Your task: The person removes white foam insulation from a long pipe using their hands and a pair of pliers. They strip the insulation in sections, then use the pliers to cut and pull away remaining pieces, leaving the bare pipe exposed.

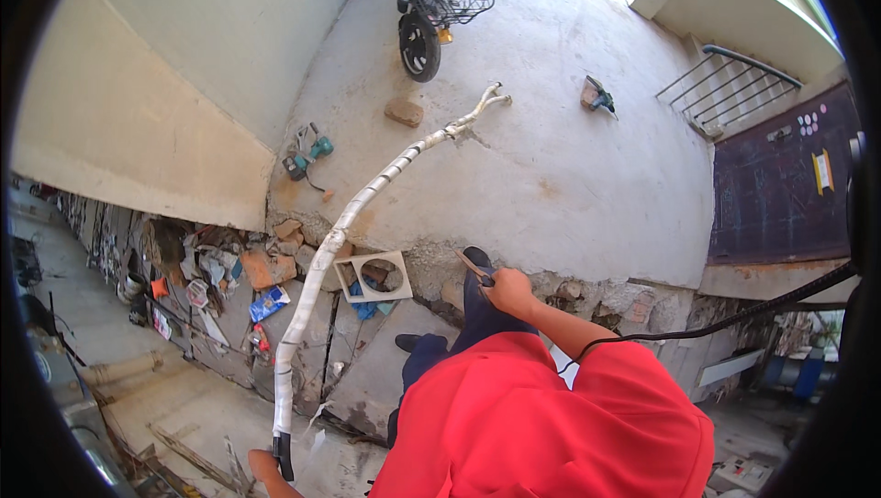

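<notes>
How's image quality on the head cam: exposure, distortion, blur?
Head view: heavy fisheye, black rim, wall edges bowed. Sunlit concrete slab near washed out at the top; rubble below in shade. Wrapped pipe, left hand and right hand holding pliers are sharp.

Left hand (263, 464) cut off by bottom edge, grip on wrapped pipe (323, 264) unclear.

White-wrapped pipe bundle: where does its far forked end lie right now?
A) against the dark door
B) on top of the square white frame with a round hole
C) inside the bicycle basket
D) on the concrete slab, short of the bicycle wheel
D: the white-wrapped pipe bundle runs from the left hand up across the rubble, and its forked end rests on the concrete slab, apart from the bicycle.
</notes>
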Demonstrator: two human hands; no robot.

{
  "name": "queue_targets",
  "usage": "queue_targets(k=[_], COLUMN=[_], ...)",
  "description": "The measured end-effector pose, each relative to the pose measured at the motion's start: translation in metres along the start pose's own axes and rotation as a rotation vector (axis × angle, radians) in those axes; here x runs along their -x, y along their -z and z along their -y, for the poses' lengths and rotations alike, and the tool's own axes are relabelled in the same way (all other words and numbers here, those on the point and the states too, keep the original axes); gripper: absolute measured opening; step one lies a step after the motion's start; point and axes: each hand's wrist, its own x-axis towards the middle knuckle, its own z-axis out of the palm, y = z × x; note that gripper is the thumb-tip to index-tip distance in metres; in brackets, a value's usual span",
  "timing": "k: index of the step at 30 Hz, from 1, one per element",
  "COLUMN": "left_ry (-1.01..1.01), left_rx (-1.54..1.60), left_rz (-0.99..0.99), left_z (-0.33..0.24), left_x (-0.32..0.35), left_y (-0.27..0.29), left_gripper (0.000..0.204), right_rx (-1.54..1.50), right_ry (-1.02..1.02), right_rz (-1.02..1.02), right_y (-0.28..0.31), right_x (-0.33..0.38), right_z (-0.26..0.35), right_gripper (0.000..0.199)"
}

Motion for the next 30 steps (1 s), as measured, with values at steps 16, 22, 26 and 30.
queue_targets(k=[16,22,26,30], left_ry=[0.178,-0.600,-0.435,-0.111], left_rx=[-0.058,0.109,0.581,0.841], left_rz=[-0.530,-0.353,0.076,0.429], left_z=[-0.168,-0.218,-0.246,-0.264], left_x=[0.176,0.175,0.182,0.214], left_y=[0.071,0.065,0.109,0.157], left_gripper=[0.025,0.046,0.039,0.047], right_rx=[-0.177,-0.218,-0.280,-0.298], right_ry=[-0.307,-0.495,-0.468,-0.439], right_rz=[0.169,0.032,-0.404,-0.691], right_y=[0.062,0.135,0.217,0.269], right_x=[-0.138,-0.223,-0.319,-0.366], right_z=[-0.149,-0.223,-0.310,-0.372], right_gripper=[0.036,0.033,0.055,0.050])
